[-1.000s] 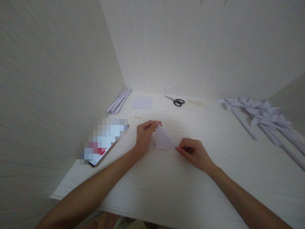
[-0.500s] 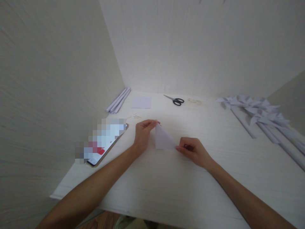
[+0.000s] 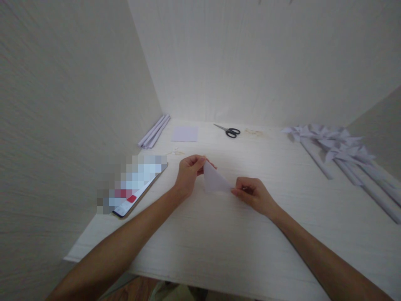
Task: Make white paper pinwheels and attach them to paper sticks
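A white paper folded into a triangle (image 3: 214, 182) stands on the pale table (image 3: 219, 234) at the middle of the view. My left hand (image 3: 188, 173) pinches its upper left corner between thumb and fingers. My right hand (image 3: 253, 194) pinches its lower right corner down near the table surface. Both forearms reach in from the bottom edge.
A phone (image 3: 134, 188) lies left of my left hand. At the back lie rolled paper sticks (image 3: 154, 131), a square paper sheet (image 3: 184, 133) and black scissors (image 3: 230, 131). Several paper pinwheels (image 3: 338, 148) lie at the right. Walls close in the table on three sides.
Both hands keep their hold on the folded paper. The view has shifted a little; the hands and the paper have barely moved.
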Demonstrator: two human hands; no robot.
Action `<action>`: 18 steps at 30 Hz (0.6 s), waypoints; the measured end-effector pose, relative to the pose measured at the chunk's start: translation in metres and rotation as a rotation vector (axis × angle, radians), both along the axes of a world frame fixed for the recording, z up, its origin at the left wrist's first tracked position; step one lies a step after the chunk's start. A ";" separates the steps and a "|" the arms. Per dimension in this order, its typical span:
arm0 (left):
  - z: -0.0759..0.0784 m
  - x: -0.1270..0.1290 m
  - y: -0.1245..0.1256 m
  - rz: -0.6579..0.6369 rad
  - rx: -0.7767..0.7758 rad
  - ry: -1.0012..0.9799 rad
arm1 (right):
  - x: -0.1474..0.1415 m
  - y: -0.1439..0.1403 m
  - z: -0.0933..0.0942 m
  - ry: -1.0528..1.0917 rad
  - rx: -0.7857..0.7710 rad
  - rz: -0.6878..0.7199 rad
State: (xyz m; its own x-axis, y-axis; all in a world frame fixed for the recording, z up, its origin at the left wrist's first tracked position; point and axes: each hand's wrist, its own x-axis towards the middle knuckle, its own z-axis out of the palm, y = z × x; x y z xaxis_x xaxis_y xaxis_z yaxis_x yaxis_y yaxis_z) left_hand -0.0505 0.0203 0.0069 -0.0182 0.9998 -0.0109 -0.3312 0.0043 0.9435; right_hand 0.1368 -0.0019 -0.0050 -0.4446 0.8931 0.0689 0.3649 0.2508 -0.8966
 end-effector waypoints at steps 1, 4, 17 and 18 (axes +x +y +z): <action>0.000 0.000 0.000 -0.009 -0.009 -0.010 | 0.000 0.000 0.000 0.006 -0.007 -0.001; 0.001 0.000 0.001 -0.033 -0.039 -0.045 | 0.000 0.000 0.001 0.024 -0.041 -0.010; -0.003 -0.005 0.003 -0.136 0.018 0.039 | 0.001 -0.001 0.001 0.045 -0.078 -0.057; -0.003 -0.005 0.002 -0.145 0.020 0.055 | 0.000 -0.001 0.001 0.040 -0.072 -0.062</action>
